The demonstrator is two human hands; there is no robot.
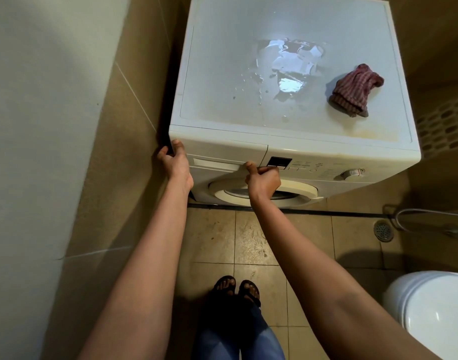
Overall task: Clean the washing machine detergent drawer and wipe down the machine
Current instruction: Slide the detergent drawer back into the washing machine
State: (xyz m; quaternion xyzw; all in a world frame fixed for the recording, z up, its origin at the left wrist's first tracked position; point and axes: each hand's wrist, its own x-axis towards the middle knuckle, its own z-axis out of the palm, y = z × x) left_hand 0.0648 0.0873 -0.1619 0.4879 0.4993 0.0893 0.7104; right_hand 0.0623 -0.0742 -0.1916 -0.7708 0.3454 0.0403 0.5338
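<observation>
A white front-loading washing machine (217, 48) stands against the tiled wall. Its detergent drawer (217, 162) sits flush in the front panel at the upper left. My left hand (174, 162) grips the machine's front left corner, fingers curled round the edge. My right hand (263, 179) has its fingers hooked under the drawer's right end, thumb pressed on the drawer front. A crumpled red striped cloth (356, 90) lies on the right of the machine's top. A puddle of water (290, 71) glistens in the middle of the top.
A control dial (352, 173) and a display (280, 161) sit right of the drawer, the round door (298, 189) below. A white toilet (430, 307) stands at the lower right. A floor drain (383, 231) and hose (430, 216) lie on the tiled floor. My sandalled feet (235, 289) are below.
</observation>
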